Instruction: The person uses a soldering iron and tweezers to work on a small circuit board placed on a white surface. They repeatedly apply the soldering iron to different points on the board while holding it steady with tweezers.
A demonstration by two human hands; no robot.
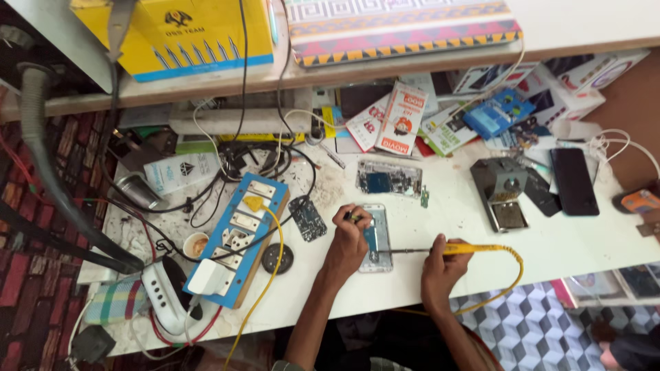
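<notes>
At frame centre, a blue switchboard with white sockets lies left of the left hand, which pinches a small tool over an opened white phone lying lengthwise away. The right hand grips a yellow-handled soldering iron, tip pointing left onto it.

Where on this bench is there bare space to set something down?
Bare white top lies along the near edge right of the right hand, below the soldering stand and black phone. A smaller patch sits between power strip and left hand. The back and left are crowded with cables and boxes.
</notes>
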